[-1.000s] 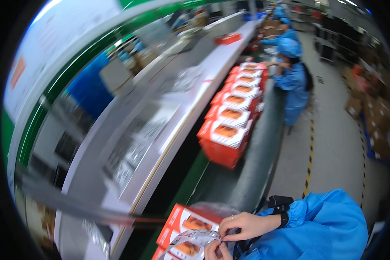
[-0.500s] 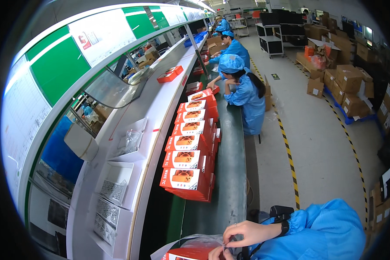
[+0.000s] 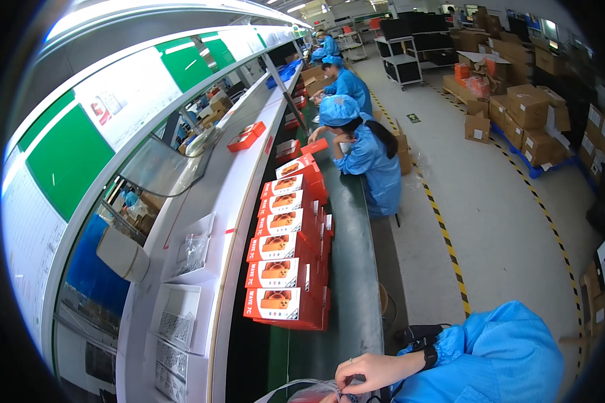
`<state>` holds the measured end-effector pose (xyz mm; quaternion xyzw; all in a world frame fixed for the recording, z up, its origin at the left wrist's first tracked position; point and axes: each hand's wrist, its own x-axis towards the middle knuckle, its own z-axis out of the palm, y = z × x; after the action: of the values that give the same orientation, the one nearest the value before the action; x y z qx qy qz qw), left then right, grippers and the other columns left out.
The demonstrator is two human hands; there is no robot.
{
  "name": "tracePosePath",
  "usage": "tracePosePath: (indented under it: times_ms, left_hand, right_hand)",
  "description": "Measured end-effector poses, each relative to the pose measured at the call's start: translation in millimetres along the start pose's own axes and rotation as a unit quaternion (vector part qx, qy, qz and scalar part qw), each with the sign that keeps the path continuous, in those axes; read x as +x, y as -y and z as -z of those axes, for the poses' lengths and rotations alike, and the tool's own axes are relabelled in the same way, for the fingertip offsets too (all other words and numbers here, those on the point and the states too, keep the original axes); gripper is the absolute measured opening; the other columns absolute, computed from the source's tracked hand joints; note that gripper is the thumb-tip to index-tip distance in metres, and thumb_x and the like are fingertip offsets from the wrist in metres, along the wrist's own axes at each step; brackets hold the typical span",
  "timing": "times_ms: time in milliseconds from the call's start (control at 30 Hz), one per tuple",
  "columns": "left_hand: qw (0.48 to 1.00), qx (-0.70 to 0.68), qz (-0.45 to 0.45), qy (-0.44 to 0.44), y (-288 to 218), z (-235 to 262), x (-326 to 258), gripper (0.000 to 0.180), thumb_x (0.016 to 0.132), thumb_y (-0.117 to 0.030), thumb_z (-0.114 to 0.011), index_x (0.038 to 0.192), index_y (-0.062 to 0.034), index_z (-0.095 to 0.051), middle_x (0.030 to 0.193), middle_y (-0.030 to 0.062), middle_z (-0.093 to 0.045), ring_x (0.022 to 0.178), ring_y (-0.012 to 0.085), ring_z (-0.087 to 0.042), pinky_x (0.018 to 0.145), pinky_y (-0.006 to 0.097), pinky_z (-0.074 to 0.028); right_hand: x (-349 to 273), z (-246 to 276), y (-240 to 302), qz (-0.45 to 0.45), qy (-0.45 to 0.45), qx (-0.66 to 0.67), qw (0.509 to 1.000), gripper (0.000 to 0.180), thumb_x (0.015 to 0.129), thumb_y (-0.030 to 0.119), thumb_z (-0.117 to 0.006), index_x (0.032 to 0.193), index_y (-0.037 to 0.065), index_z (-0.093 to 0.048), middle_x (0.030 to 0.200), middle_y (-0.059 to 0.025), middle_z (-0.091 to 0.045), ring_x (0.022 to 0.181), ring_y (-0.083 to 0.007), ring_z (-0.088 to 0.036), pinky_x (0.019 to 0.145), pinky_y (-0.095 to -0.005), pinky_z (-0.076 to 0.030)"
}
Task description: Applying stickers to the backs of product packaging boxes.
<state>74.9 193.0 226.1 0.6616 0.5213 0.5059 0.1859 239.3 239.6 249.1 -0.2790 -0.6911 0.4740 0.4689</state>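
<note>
Several cardboard cartons [image 3: 528,114]: brown, stacked along the right wall, too many to count surely.
Conveyor belt [image 3: 346,269]: dark green, running from the near edge toward the far workers.
Overhead panels [image 3: 67,148]: green and white signs above the white shelf [image 3: 202,221].
Workers: one person in blue coat and cap [image 3: 363,151] bends over the belt; at least two more in blue stand beyond.
Red boxes [image 3: 282,265]: at least six in a row on the belt, each topped with a white label showing an orange shape.
Red tray [image 3: 243,140]: alone on the shelf, well apart from the row.
Right hand [image 3: 373,371]: blue sleeve, black wristband, fingers curled and pinching the clear plastic bag [image 3: 302,391] at the lower edge.
Left hand [image 3: 331,397]: barely in view; fingers cannot be told.
</note>
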Motion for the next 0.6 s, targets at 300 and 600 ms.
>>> tracePosePath:
  times_ms: [300, 600]
  left_hand:
    - [0.999, -0.030, -0.012, 0.043, -19, -19, 8, 0.011, 0.085, -0.003, -0.060, 0.095, 0.0017, -0.059, 0.091, 0.0144, -0.059, 0.082, 0.0262, -0.057, 0.076, 0.034, -0.046]
    - [0.999, -0.028, -0.011, 0.030, -17, -8, -3, 0.011, 0.086, -0.003, -0.060, 0.095, 0.0024, -0.059, 0.092, 0.0146, -0.058, 0.078, 0.0254, -0.056, 0.073, 0.033, -0.046]
  right_hand:
    - [-19, 21, 8, -0.009, -0.051, -0.006, 0.999, 0.013, 0.085, 0.011, -0.061, 0.089, -0.001, -0.061, 0.090, -0.0085, -0.062, 0.083, -0.0190, -0.062, 0.078, -0.0278, -0.050]
    - [-19, 10, 4, 0.003, -0.012, -0.031, 0.999, 0.013, 0.085, 0.012, -0.062, 0.091, 0.001, -0.060, 0.093, -0.0076, -0.061, 0.086, -0.0182, -0.060, 0.078, -0.0265, -0.049]
